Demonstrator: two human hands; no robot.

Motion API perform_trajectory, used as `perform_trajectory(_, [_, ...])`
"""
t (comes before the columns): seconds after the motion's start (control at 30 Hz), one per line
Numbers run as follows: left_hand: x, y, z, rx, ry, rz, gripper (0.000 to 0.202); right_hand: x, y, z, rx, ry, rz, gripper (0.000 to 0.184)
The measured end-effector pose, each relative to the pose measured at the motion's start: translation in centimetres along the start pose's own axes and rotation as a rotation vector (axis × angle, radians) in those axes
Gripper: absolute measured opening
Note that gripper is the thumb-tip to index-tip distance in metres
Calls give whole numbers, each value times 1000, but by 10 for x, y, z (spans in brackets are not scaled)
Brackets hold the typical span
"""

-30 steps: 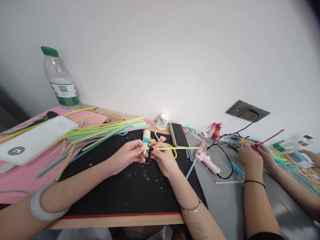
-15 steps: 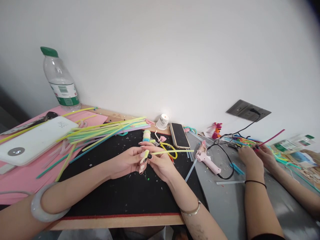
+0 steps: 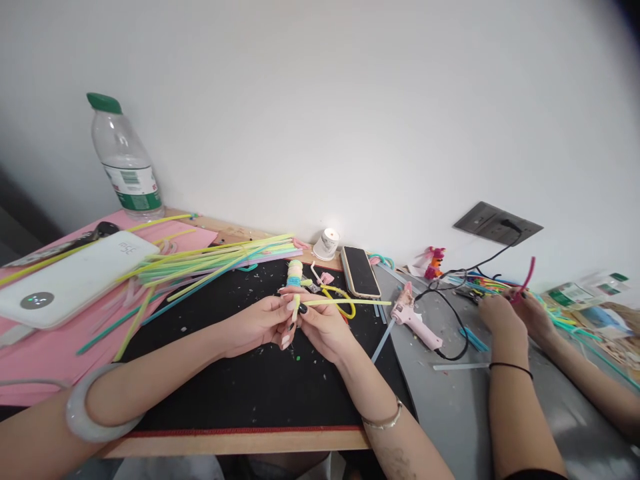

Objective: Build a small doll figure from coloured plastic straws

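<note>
Both my hands meet over the black mat. My left hand and my right hand pinch one end of a yellow straw, which is bent at my fingertips and runs right from there. A small stack of yellow, blue and white rings stands on the mat just behind my hands. A yellow loop lies beside it.
A pile of coloured straws lies left, beside a white power bank and a water bottle. A phone, a tape roll and a pink glue gun lie right. Another person's hands bend a pink straw.
My hands came down from the ring stack and folded the yellow straw's end. The other person's pink straw swung upright.
</note>
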State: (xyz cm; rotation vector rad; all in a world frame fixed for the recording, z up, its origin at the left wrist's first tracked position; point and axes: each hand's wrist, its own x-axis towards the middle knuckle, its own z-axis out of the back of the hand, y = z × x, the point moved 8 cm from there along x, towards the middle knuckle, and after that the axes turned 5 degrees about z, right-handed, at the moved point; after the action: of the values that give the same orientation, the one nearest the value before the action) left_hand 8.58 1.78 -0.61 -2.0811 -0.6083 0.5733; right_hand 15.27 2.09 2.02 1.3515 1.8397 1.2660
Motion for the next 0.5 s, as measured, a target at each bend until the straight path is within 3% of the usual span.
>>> perform_trajectory(0.13, [0,0,-1,31,-8,6,38,1,-3,0,45,-4,4,19])
perform_trajectory(0.27, [0,-11,11,96,-168,-30,33,4,-2,14,29,-124,60,17])
perform_trajectory(0.37, [-1,-23,22,238,-305,-104,29,5,5,26,-126,-217,127,13])
perform_trajectory(0.5, [-5,-34,29,453,-409,-243,28,4,16,26,-433,-221,214,7])
